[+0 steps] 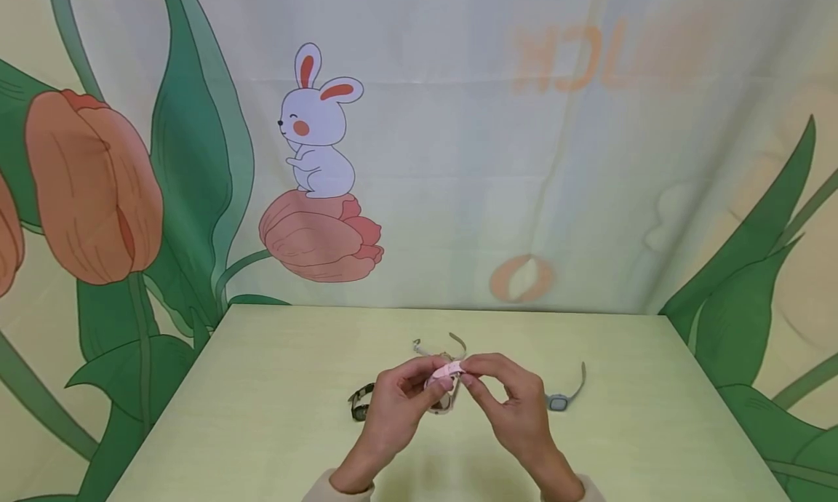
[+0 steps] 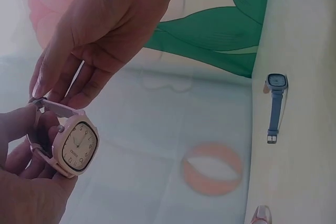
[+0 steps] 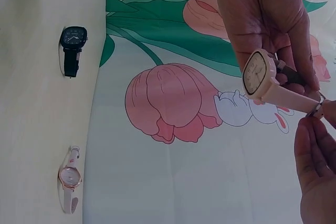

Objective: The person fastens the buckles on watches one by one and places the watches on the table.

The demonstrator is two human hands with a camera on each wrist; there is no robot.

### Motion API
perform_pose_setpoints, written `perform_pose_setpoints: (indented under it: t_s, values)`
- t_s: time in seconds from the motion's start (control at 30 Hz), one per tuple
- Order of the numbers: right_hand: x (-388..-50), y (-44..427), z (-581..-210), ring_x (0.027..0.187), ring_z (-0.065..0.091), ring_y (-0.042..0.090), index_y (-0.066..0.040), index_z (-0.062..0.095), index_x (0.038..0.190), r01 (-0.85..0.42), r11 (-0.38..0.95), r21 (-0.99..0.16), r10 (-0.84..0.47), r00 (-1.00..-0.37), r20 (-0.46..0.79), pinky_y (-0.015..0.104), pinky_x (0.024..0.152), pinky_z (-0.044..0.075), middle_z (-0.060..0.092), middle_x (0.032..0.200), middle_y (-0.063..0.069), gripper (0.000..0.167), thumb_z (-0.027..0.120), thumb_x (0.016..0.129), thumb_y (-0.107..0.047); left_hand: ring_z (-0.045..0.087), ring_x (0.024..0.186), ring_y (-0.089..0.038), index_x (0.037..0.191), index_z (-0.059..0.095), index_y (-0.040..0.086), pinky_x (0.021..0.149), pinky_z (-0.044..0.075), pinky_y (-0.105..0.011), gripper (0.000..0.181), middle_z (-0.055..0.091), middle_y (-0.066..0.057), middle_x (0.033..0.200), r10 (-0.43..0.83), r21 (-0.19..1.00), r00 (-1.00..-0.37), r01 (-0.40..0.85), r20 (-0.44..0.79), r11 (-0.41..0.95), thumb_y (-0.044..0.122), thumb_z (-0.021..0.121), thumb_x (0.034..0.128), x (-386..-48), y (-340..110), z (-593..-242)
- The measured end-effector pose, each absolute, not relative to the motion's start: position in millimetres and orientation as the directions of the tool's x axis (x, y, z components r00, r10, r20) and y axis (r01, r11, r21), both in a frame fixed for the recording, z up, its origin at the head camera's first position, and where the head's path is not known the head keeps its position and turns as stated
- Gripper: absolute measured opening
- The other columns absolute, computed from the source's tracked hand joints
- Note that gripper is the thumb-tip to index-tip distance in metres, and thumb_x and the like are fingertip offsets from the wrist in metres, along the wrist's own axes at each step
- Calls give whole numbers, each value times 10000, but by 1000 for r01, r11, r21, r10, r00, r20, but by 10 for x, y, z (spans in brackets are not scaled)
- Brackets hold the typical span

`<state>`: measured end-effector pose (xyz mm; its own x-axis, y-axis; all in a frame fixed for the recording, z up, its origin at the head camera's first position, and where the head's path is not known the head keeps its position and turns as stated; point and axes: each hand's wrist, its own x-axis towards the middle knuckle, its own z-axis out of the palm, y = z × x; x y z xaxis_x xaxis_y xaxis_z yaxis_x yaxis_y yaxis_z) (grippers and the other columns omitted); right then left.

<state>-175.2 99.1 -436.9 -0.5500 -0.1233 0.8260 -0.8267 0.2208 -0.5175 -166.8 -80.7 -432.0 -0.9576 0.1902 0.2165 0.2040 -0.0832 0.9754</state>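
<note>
A printed curtain (image 1: 445, 145) hangs beyond the surface (image 1: 275, 385). The left grip (image 1: 398, 404) and right grip (image 1: 520, 407) pinch the pink watch (image 3: 272, 83) between them, obscuring a slim pale watch (image 3: 70, 177) beyond. A black watch (image 3: 73, 37) lies left, a blue watch (image 1: 559, 402) right. Curtain letters (image 1: 594, 58) blur; dial numerals (image 2: 87, 130) read.

Soft light in the head view, dimmer wrist views, blurred lettering (image 1: 596, 57)

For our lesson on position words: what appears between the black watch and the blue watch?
In the head view: the left hand and right hand, holding the pink watch, with a slim watch partly hidden behind them.
</note>
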Motion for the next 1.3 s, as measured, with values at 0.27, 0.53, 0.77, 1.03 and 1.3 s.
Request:
perform_pose_setpoints:
  t_s: [0.27,0.53,0.77,1.03,1.3]
  values:
    - [-1765,1004,-4355,868,690,164,-72,753,980,-844,260,-470,-145,-515,845,137,832,521,720,935,91,296,753,756,122,652,851,-61,1152,686,11,724,555,-187,283,691,-191,1115,181,968,-953,226,243,-105,138,711,900,-1655,-791,-4311]
    - [-1760,1009,-4386,868,684,131,-90,732,1051,-822,283,-495,-156,-548,822,148,825,526,720,968,66,319,759,782,79,662,866,-83,1140,694,36,739,566,-210,269,693,-184,1103,175,968,-954,228,244,-108,175,707,909,-1663,-780,-4317]
    - [-1752,999,-4401,835,694,125,-66,745,1049,-833,280,-477,-128,-524,842,157,799,537,733,946,72,337,773,755,95,669,856,-87,1121,708,59,705,562,-208,244,702,-166,1084,153,972,-962,212,226,-104,172,714,904,-1662,-765,-4302]
    - [-1766,1005,-4400,813,672,150,-33,756,1033,-861,271,-431,-166,-483,860,137,767,528,708,936,89,320,750,756,128,652,826,-79,1122,710,60,699,548,-197,238,706,-151,1065,154,975,-964,206,216,-79,165,711,908,-1671,-771,-4306]
    - [-1729,998,-4399,868,681,149,2,734,1049,-807,176,-563,-157,-588,793,163,780,552,698,958,134,269,706,813,127,675,979,-99,1140,703,55,841,547,-215,270,699,-134,1133,189,967,-949,251,254,-39,181,721,901,-1700,-796,-4320]
